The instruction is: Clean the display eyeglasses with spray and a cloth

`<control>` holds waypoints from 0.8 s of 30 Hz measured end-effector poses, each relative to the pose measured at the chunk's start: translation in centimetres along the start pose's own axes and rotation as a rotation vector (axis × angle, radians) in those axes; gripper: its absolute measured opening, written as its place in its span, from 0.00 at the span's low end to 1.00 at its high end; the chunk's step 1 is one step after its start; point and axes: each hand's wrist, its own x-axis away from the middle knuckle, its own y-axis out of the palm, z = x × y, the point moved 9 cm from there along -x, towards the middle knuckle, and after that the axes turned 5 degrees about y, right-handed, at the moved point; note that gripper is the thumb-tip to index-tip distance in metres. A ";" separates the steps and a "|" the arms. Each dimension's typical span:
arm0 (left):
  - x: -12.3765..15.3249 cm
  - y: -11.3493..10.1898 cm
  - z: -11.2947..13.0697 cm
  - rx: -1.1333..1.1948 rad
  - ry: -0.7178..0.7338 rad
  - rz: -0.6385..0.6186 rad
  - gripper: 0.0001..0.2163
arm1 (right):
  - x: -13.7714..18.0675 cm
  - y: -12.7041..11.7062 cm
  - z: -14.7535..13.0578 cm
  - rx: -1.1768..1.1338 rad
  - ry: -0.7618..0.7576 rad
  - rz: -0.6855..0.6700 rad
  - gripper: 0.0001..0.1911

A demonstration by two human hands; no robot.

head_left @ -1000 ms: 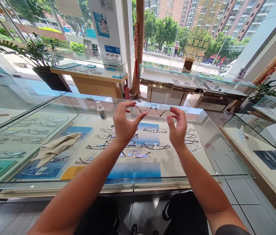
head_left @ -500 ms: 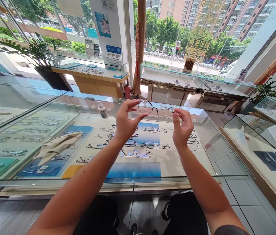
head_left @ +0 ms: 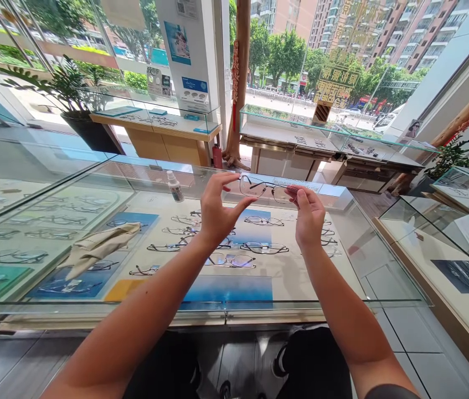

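A pair of thin dark-rimmed eyeglasses (head_left: 254,189) is held up above the glass display counter (head_left: 234,304). My left hand (head_left: 217,209) grips its left side, with the index finger at the upper corner and the thumb stretched under the lens. On the other side my right hand (head_left: 309,216) pinches the right end, and its fingers cover part of that lens. Below, behind the glass, several eyeglasses (head_left: 264,247) lie in rows on a pale surface and blue cards.
A white spray bottle (head_left: 175,187) and a crumpled beige cloth (head_left: 101,246) rest on the counter to the left. Another display case (head_left: 433,233) stands at the right. Beyond the counter are more cases, a wooden post (head_left: 237,83) and a potted plant (head_left: 88,133).
My right hand has shifted slightly left, its fingers now overlapping the right lens. The eyeglasses have turned a little and moved slightly, and my left hand has moved slightly right.
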 end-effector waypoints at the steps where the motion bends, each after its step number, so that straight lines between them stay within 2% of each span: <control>1: 0.0 0.0 0.0 0.001 0.005 0.004 0.26 | -0.1 0.1 0.3 -0.032 0.021 -0.012 0.18; 6: 0.1 0.0 0.0 0.021 0.032 0.020 0.25 | -0.3 0.2 1.2 -0.140 0.079 -0.025 0.17; 11: 0.1 0.3 -0.2 0.008 0.003 -0.023 0.25 | -0.3 0.1 1.1 -0.104 0.068 -0.032 0.15; 13: 0.1 0.4 -0.2 0.006 0.017 -0.035 0.25 | -0.1 -0.2 0.1 0.003 -0.001 -0.003 0.15; 16: 0.1 0.6 0.4 -0.020 0.086 -0.061 0.26 | 0.7 -0.3 -2.4 0.273 -0.207 0.055 0.13; 19: 0.3 1.0 1.2 -0.092 0.160 -0.120 0.25 | 1.7 1.0 -4.1 0.478 -0.380 0.008 0.10; 21: 0.4 1.2 1.9 -0.139 0.221 -0.150 0.23 | 1.9 1.6 -3.9 0.546 -0.395 -0.042 0.08; 24: 0.4 1.4 2.7 -0.175 0.288 -0.182 0.21 | 1.6 2.0 -3.0 0.601 -0.339 -0.096 0.09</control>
